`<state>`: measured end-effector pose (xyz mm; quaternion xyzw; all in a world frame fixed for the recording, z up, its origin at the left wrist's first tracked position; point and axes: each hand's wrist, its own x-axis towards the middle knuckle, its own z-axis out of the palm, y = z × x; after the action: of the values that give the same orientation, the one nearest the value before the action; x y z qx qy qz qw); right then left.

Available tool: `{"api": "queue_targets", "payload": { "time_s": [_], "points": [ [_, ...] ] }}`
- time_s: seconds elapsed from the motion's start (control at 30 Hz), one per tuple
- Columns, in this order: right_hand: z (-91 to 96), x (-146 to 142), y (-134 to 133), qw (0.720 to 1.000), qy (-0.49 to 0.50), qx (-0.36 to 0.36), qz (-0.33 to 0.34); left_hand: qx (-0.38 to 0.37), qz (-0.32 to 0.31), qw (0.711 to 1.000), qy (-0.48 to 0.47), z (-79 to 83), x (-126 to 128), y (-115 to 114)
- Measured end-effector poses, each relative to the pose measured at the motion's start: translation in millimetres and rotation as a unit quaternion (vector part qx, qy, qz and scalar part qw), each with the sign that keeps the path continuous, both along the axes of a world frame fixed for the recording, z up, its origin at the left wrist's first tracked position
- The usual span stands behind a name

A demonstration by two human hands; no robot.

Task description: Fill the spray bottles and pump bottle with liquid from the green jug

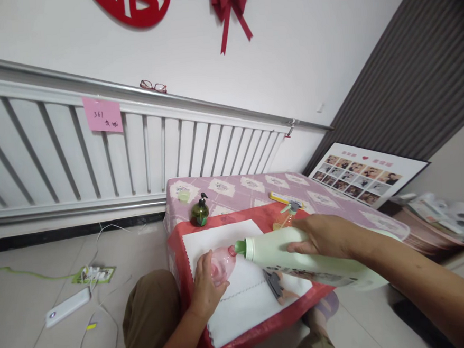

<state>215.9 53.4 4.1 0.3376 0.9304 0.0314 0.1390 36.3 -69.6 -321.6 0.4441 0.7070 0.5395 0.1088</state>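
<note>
Right forearm (413,271) foremost, the right hand (324,235) clamps a tilted pale-green jug (321,264) and the left hand (206,291) clasps a pink bottle (223,265) at the green spout (241,247), presumably limiting spillage

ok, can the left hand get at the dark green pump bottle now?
Probably not yet: the left hand holds the pink bottle at the mouth of the pale green bottle. Nothing visibly stands between hand and pump bottle, so a freed grip likely could.

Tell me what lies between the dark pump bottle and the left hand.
The head view shows a thin strip of red cloth, then white sheet, between the dark pump bottle and the left hand, which holds the pink bottle.
</note>
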Motion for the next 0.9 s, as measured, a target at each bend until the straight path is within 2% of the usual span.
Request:
{"api": "queue_targets", "payload": {
  "time_s": [0.9],
  "points": [
    [3.8, -2.2, -5.2, 1.000, 0.005, 0.002, 0.007, 0.007, -0.003, 1.000, -0.005, 0.3, 0.1, 0.2]
  ]
}}
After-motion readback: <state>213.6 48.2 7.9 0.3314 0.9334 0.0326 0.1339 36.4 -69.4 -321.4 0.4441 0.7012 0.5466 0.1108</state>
